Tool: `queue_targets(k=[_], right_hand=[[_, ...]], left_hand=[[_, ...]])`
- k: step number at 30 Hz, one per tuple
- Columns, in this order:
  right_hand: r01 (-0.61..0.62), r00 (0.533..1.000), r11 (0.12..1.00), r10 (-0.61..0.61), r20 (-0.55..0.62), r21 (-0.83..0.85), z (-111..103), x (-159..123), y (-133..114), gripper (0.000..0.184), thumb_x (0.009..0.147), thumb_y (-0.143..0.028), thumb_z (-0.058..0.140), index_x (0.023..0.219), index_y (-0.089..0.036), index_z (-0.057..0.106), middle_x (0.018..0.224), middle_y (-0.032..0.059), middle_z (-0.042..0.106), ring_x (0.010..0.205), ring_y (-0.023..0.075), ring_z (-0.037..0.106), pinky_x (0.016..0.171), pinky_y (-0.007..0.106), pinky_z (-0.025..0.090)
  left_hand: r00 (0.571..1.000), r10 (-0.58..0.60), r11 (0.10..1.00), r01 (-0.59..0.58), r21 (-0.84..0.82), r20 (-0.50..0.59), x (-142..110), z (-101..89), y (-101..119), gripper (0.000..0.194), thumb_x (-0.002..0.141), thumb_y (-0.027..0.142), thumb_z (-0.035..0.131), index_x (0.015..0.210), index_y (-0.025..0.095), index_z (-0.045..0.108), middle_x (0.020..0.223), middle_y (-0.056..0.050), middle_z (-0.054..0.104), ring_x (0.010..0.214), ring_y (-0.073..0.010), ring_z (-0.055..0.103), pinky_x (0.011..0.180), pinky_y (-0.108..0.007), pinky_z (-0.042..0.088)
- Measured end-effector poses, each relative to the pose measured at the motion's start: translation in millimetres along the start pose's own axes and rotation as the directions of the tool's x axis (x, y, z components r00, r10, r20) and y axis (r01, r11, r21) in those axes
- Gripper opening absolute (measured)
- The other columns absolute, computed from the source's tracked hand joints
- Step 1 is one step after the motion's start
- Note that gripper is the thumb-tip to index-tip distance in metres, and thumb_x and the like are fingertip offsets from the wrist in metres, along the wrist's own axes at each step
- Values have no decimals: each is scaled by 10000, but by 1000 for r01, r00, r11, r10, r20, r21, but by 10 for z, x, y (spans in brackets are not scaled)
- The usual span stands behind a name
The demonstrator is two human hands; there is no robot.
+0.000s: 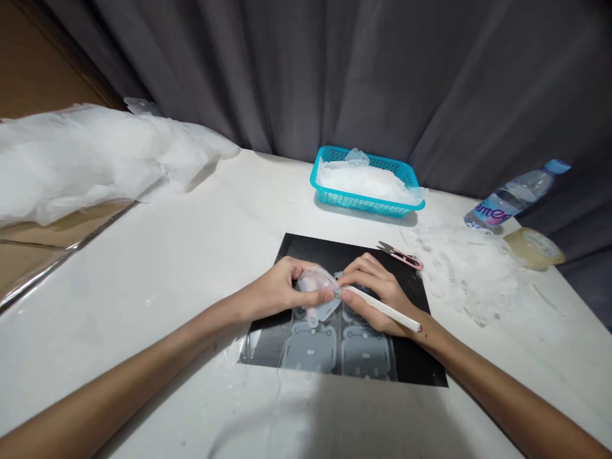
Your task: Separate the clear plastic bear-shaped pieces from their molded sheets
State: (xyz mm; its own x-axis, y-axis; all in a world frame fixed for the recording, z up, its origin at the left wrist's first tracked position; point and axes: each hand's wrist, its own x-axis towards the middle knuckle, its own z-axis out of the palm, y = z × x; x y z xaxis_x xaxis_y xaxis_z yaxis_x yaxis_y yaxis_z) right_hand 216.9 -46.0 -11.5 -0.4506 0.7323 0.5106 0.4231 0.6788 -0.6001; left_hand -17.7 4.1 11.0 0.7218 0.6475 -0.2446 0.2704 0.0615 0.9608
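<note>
My left hand (296,290) pinches a thin translucent plastic piece (322,309) with small holes and tabs along its edge, thumb on top. In my right hand (377,293) is a slim white pen-like tool (382,308), held like a pencil. Its tip meets the right edge of the piece, though my fingers partly hide the contact. Below both hands lies a black sheet (415,363), bearing a clear sheet of similar moulded translucent shapes (310,347).
Pink-handled thread snips (401,255) lie at the black sheet's upper right corner. Beyond stands a blue basket (373,205) of translucent pieces. Plastic scraps (473,274), a tape roll (535,247) and a tilted-looking water bottle (516,197) are at right. A heap of translucent plastic (95,159) covers cardboard at left.
</note>
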Motion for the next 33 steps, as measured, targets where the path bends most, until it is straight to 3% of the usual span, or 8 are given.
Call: queue_targets(k=[9,20,22,24,27,29,33], right_hand=[[-52,998,994,49,33,92,-13,5,-17,88,1011,-193,597,957,-209,663,882,44,646,842,187,592,788,372,483],[47,994,997,-41,103,-55,26,-23,-6,88,994,-144,566,978,-223,601,894,40,627,843,193,569,779,356,479],[68,995,990,-59,77,-123,39,-19,24,114,980,-128,555,946,-227,601,869,42,627,814,199,562,743,352,475],[57,998,980,-53,26,-190,25,-15,85,137,962,-114,547,923,-230,608,860,49,627,814,212,563,734,361,476],[-31,996,974,10,-90,-226,-46,-11,188,134,960,-125,548,922,-230,622,855,46,611,828,221,570,776,390,484],[-75,992,978,53,-113,-194,-90,-12,224,113,981,-149,559,957,-230,633,877,44,619,844,219,582,810,405,490],[-43,996,984,30,-79,-172,-100,-21,214,91,1007,-187,594,1048,-242,654,944,56,653,902,224,611,842,416,500]], left_hand=[[999,49,999,-49,6,-19,4,37,-29,358,864,497,783,903,141,775,677,11,629,595,-106,512,546,-215,378],[998,35,999,-36,30,49,25,-18,-73,345,866,479,774,795,144,735,712,-11,647,619,-122,550,557,-227,413],[996,42,998,-45,36,73,7,-41,-69,332,870,460,774,755,152,729,724,-18,655,649,-132,567,578,-235,434],[985,53,998,-60,34,166,-26,-67,-43,313,866,439,782,720,167,734,715,-24,653,708,-158,596,618,-254,471],[954,53,995,-74,61,296,-72,-105,7,304,861,434,792,698,181,743,756,-44,664,814,-199,623,693,-288,504],[956,59,990,-94,109,289,-80,-122,26,315,868,456,783,720,180,751,806,-53,671,854,-210,627,727,-299,500],[964,103,970,-152,191,247,-53,-126,28,327,881,478,775,756,176,769,813,-49,675,880,-219,637,795,-314,489]])
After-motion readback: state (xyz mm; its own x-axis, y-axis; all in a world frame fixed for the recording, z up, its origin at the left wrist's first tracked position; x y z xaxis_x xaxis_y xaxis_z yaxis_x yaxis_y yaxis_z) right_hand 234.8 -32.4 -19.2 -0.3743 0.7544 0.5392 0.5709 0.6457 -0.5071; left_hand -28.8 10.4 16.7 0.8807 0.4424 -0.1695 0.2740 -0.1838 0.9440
